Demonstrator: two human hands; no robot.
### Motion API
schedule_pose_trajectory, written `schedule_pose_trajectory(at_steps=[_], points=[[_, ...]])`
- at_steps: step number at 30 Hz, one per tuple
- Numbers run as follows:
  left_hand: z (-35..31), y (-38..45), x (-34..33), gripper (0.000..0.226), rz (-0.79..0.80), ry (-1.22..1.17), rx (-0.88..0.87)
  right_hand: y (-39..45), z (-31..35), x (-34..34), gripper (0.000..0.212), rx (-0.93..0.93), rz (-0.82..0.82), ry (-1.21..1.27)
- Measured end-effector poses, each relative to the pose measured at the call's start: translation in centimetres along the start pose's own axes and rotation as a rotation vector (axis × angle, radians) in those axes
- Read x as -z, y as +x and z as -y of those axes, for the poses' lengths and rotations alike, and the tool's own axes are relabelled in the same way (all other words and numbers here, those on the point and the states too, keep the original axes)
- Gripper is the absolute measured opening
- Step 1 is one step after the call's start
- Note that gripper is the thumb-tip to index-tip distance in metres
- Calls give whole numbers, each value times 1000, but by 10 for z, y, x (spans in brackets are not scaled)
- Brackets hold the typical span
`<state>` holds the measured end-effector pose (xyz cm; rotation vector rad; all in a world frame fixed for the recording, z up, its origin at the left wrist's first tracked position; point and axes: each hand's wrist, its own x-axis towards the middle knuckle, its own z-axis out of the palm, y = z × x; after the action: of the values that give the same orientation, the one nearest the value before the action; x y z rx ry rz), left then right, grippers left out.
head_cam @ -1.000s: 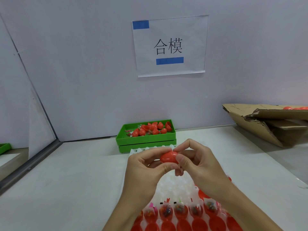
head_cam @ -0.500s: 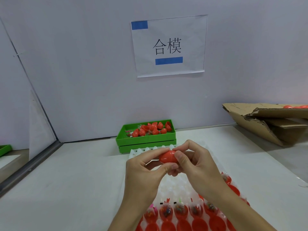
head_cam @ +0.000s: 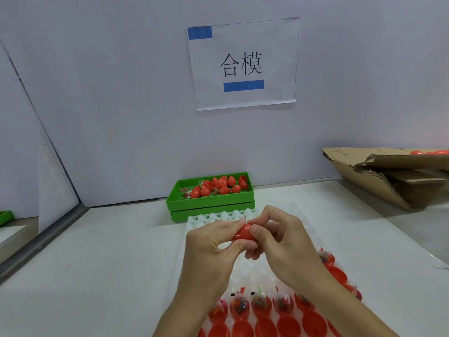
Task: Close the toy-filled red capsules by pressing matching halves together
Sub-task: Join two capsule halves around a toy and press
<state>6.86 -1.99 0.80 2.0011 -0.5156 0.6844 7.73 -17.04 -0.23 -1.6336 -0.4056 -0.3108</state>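
While both hands, the left hand (head_cam: 211,249) and the right hand (head_cam: 284,244), pinch one red capsule (head_cam: 243,233) between their fingertips, filled halves (head_cam: 261,305) sit in the white tray (head_cam: 206,218) beneath them.

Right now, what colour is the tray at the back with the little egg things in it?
Bright green tray, seen in the head view, the only one here.

A white table (head_cam: 109,263) is seen carrying a white cell tray (head_cam: 201,221) at centre. Just behind the tray, against the wall, stacked green trays (head_cam: 211,203) are set; well to its right, a torn cardboard box (head_cam: 393,181) is laid.
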Motion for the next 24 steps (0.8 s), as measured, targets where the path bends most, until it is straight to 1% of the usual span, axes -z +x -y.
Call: schedule_pose_trajectory(at_steps=[2,5,8,9,11,12,13,14,16,18,24], points=[[1,-1,0,27,10,14,-8,0,0,0,42,0,2,-7],[-2,-1,-3,25,14,10,-42,1,3,3,46,3,14,-11],[-4,-1,-5,41,-1,22,-77,1,5,4,45,4,7,-24],[-3,-2,-5,41,-8,21,-69,1,5,4,43,10,1,-25],[-1,-2,-5,36,-11,-14,-35,1,6,3,35,9,-17,-15],[-1,-2,-4,37,-10,-59,-5,2,8,3,28,5,-22,2],[-2,-1,-4,35,-5,-128,35,3,9,3,20,-3,-24,28],[-2,0,-4,31,-9,-201,87,3,11,4,15,-16,-26,62],[-2,1,-4,30,-46,-284,177,4,14,4,22,-49,-25,107],[0,2,-5,32,-70,-309,223,4,14,5,25,-78,-11,98],[0,0,-7,34,-73,-290,232,5,11,7,18,-122,-9,65]])
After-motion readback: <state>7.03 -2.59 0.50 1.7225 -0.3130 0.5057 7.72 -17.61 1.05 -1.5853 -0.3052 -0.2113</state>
